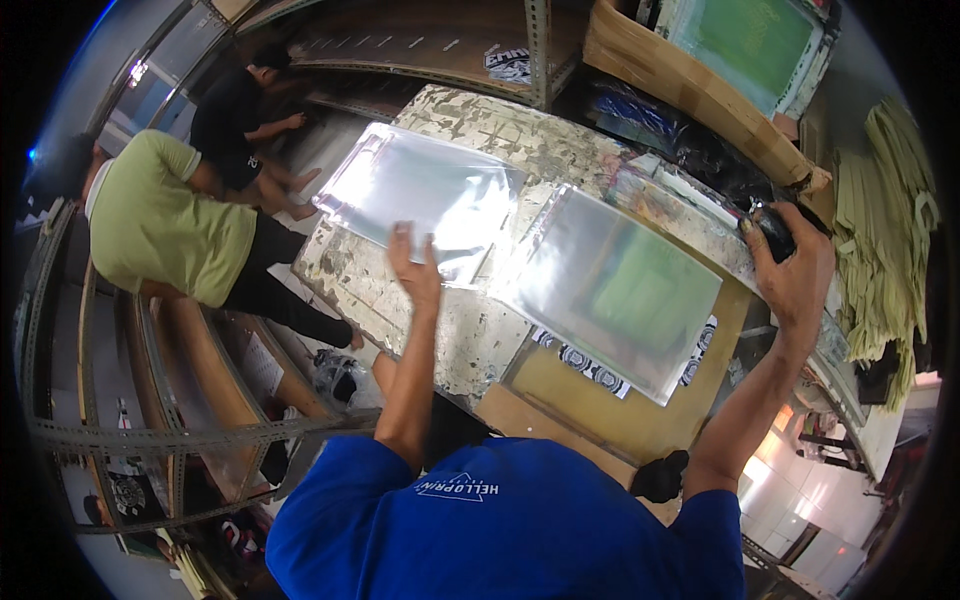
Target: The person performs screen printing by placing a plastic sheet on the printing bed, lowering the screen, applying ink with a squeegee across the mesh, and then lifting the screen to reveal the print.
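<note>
My left hand (415,268) rests at the near edge of a stack of clear plastic bags (400,185) on the left of the worktable. Its fingers are stretched out. I cannot tell whether they press on the plastic. At the table's right edge my right hand (797,255) is curled round a dark, rounded object (774,232); its kind does not show clearly. Between my hands lies a shiny clear plastic sheet (620,290), with a green patch showing through it. From under its near edge stick out sheets with black-and-white prints (580,368).
The worktable (470,345) has a paint-flaked top. A yellowish board (535,385) lies under the prints. Cardboard box (690,95) with green-meshed frames (755,50) stands at the back right. Pale green cloths (885,230) hang at right. Two people (165,215) bend by racks at left.
</note>
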The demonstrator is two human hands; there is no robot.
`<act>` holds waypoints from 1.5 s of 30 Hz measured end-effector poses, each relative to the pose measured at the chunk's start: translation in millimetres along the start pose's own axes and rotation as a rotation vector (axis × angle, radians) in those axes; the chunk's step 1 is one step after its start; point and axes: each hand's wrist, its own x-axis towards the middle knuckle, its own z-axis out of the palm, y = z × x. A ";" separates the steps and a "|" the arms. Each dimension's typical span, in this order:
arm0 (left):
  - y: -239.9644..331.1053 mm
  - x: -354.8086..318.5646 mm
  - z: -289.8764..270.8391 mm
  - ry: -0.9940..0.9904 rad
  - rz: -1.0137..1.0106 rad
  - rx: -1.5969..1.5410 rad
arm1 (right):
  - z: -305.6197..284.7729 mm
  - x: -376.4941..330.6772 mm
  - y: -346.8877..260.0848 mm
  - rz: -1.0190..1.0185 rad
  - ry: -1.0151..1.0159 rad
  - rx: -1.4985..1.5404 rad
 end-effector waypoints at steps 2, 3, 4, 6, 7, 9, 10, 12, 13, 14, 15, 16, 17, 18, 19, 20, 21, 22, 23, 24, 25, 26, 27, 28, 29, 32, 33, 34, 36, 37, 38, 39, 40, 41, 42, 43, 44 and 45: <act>61.3 -20.4 10.1 -0.158 -0.096 -0.316 | 1.5 -3.2 -0.3 -0.017 0.015 -0.001; 91.6 -30.4 13.4 -0.230 -0.196 -0.503 | 2.4 -4.9 -0.2 0.011 0.001 0.012; 118.4 -38.6 17.2 -0.287 -0.241 -0.547 | 3.6 -8.0 -0.6 -0.015 0.012 -0.004; 158.6 -49.5 16.8 -0.438 -0.305 -0.758 | 6.1 -15.1 -1.1 -0.031 0.023 0.012; 175.5 -55.3 16.5 -0.464 -0.335 -0.806 | 7.6 -19.3 -1.5 -0.048 0.027 -0.019; 198.3 -60.6 16.6 -0.520 -0.341 -0.948 | 11.1 -30.0 -2.6 -0.052 0.028 -0.018; 207.5 -63.0 15.9 -0.561 -0.380 -1.033 | 12.5 -35.2 -2.9 -0.061 0.030 0.010; 220.0 -67.1 15.0 -0.578 -0.415 -1.176 | 18.4 -48.7 -5.7 -0.063 0.053 -0.006; 224.0 -68.1 13.9 -0.593 -0.453 -1.275 | 21.0 -55.6 -7.2 -0.070 0.055 -0.010; 226.5 -69.4 12.1 -0.590 -0.442 -1.299 | 24.0 -62.8 -9.4 -0.064 0.054 0.016; 228.6 -71.6 10.0 -0.594 -0.445 -1.328 | 27.1 -69.8 -11.4 -0.119 0.065 -0.039; 229.6 -73.9 8.2 -0.598 -0.449 -1.357 | 29.8 -77.4 -13.6 -0.121 0.064 -0.043; 229.1 -76.2 6.9 -0.602 -0.468 -1.354 | 33.3 -86.7 -17.1 -0.121 0.061 -0.049; 225.9 -77.2 6.2 -0.617 -0.454 -1.267 | 37.2 -95.4 -20.2 -0.117 0.063 -0.052; 221.7 -80.7 5.7 -0.639 -0.434 -1.190 | 41.5 -104.9 -22.8 -0.123 0.063 -0.068; 218.1 -87.6 4.7 -0.673 -0.417 -1.137 | 45.5 -114.0 -23.9 -0.120 0.047 -0.037; 212.8 -96.3 1.9 -0.686 -0.510 -1.188 | 50.4 -121.0 -22.8 -0.107 0.031 -0.013; 199.5 -100.9 -1.6 -0.806 -0.469 -1.142 | 55.1 -128.9 -20.1 -0.084 0.014 0.006; 190.8 -109.0 -1.4 -0.791 -0.504 -1.077 | 60.2 -137.7 -17.3 -0.037 0.002 0.064; 179.7 -117.4 -4.3 -0.809 -0.476 -1.021 | 66.5 -144.6 -12.1 0.014 -0.005 0.121; 168.3 -125.8 -4.6 -0.820 -0.468 -0.993 | 73.7 -151.2 -5.3 0.096 -0.032 0.193; 157.6 -134.0 -6.1 -0.837 -0.422 -0.944 | 81.5 -156.7 2.4 0.173 -0.050 0.266; 149.7 -143.3 -7.0 -0.842 -0.454 -0.907 | 90.5 -161.1 9.9 0.268 -0.092 0.345; 140.6 -150.7 -7.3 -0.866 -0.406 -0.880 | 99.4 -167.1 16.0 0.338 -0.115 0.458; 133.3 -158.8 -8.5 -0.848 -0.335 -0.810 | 108.8 -171.9 21.0 0.374 -0.187 0.463; 115.7 -172.1 -5.1 -0.803 -0.091 -0.556 | 132.0 -186.1 29.7 0.374 -0.362 0.477; 111.7 -175.1 -4.0 -0.783 -0.012 -0.484 | 136.5 -191.6 30.2 0.360 -0.431 0.415; 108.6 -177.3 -3.4 -0.760 0.064 -0.394 | 141.1 -196.3 30.1 0.363 -0.507 0.336; 104.6 -180.3 -2.9 -0.695 0.187 -0.260 | 147.0 -207.9 26.6 0.272 -0.603 0.052; 103.6 -181.7 -3.5 -0.711 0.189 -0.237 | 151.0 -213.0 24.2 0.249 -0.596 -0.053; 103.1 -182.6 -4.3 -0.721 0.184 -0.229 | 155.4 -216.2 23.4 0.217 -0.596 -0.144; 102.8 -183.3 -4.9 -0.729 0.180 -0.215 | 160.5 -217.7 24.6 0.252 -0.590 -0.140; 103.0 -184.0 -5.6 -0.733 0.176 -0.204 | 166.3 -217.7 27.4 0.282 -0.592 -0.121; 103.1 -184.2 -6.0 -0.737 0.177 -0.190 | 173.0 -216.1 31.7 0.305 -0.579 -0.093; 103.1 -183.6 -5.3 -0.743 0.174 -0.170 | 180.8 -211.5 39.1 0.294 -0.540 -0.107; 103.1 -183.1 -4.8 -0.735 0.181 -0.175 | 188.5 -204.6 49.6 0.277 -0.490 -0.112; 103.2 -183.1 -5.1 -0.737 0.182 -0.176 | 194.9 -198.6 60.8 0.287 -0.465 -0.128; 103.2 -182.6 -4.6 -0.728 0.191 -0.185 | 201.9 -189.7 73.5 0.286 -0.440 -0.117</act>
